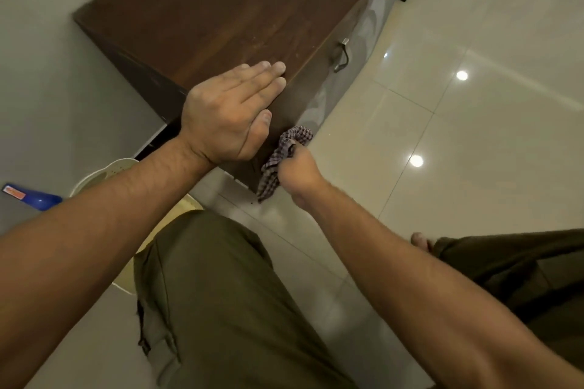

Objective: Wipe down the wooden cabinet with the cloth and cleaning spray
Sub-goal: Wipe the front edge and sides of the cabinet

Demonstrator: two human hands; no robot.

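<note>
A low dark wooden cabinet stands against the wall, its top dusty and streaked. My left hand lies flat on the near corner of the top, fingers together and holding nothing. My right hand is closed around a checked cloth and presses it against the cabinet's near corner edge, low down by the floor. A blue spray bottle lies at the left edge, partly hidden behind my left forearm.
A metal handle sticks out of the cabinet's glossy front. A pale round stool or basin sits by my left knee. Shiny cream floor tiles spread to the right. My legs in olive trousers fill the lower frame.
</note>
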